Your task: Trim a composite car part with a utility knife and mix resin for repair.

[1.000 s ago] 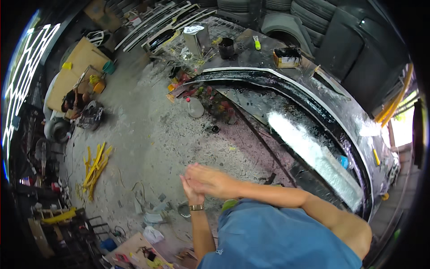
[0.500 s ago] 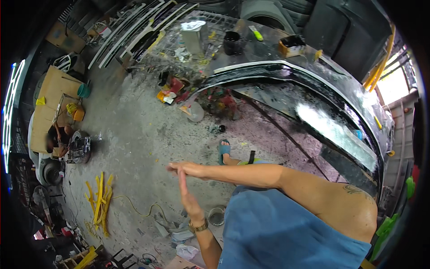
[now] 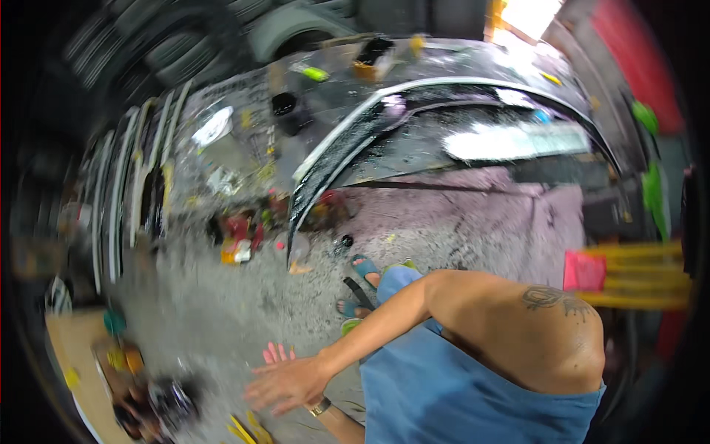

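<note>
My right hand [image 3: 287,382] lies across my left hand, its fingers stretched out and slightly apart. Behind it, the fingers of my left hand [image 3: 278,353] stick up, spread; the palm is mostly hidden. A watch [image 3: 319,406] sits on my left wrist. Neither hand shows anything in its grasp. Both hands are over the grey concrete floor [image 3: 200,311], left of my blue shirt [image 3: 473,392]. Beyond them, a long curved glossy black panel [image 3: 347,159] with a pale edge arches over the dark workbench [image 3: 251,81].
On the bench stand a black pot [image 3: 290,112], a lime-green-handled tool [image 3: 316,74] and an orange-and-black container [image 3: 372,61]. Red and orange litter [image 3: 238,240] lies on the floor. Yellow strips [image 3: 251,429] lie near my hands. Another person [image 3: 133,414] is at lower left. Yellow bars [image 3: 643,275] stand at right.
My view has turned right, so the bench and curved panel sit further left and the picture blurs. My right hand moved from across my left fingertips to overlapping the left hand, lower down.
</note>
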Action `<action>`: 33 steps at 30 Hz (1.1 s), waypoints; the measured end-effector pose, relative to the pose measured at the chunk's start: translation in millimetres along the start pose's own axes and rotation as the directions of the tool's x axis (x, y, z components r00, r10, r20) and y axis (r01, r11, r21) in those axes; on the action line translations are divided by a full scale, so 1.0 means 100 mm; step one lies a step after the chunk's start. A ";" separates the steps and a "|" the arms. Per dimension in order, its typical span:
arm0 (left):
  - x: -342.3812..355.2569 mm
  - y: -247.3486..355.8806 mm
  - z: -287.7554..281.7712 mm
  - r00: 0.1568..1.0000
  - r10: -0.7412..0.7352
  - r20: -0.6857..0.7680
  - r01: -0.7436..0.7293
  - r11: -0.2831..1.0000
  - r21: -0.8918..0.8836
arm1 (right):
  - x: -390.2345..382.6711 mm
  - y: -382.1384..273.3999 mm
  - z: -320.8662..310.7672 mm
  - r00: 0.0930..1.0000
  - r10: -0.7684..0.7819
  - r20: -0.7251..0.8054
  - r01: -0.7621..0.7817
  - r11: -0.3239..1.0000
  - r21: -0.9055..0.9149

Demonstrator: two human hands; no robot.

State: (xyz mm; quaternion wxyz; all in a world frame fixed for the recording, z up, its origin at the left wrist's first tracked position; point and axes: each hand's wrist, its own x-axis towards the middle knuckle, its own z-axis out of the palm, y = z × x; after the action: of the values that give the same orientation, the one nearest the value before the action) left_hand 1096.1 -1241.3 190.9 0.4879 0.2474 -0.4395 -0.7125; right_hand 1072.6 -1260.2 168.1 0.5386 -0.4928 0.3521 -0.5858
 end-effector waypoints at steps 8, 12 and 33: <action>0.77 -0.17 -0.04 0.863 -0.451 0.229 0.501 0.701 -0.508 | -0.05 -0.08 -1.20 0.938 -0.342 0.059 0.187 0.352 -0.917; 0.93 -0.25 0.19 0.518 -0.599 0.610 0.816 0.560 -0.143 | -0.82 -0.23 -1.79 0.831 -0.367 -0.419 -0.218 0.478 -0.851; 3.03 -2.98 3.68 0.741 -0.573 0.350 0.398 0.795 0.458 | -5.64 0.68 -3.29 -0.138 0.552 -0.822 -0.638 0.586 0.500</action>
State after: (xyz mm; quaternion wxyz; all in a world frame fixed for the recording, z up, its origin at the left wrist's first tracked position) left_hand 544.8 -1335.9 136.2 0.1067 0.2576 -0.5834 -0.7629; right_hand 740.2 -759.2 -95.8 0.3890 0.1707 0.7999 -0.4240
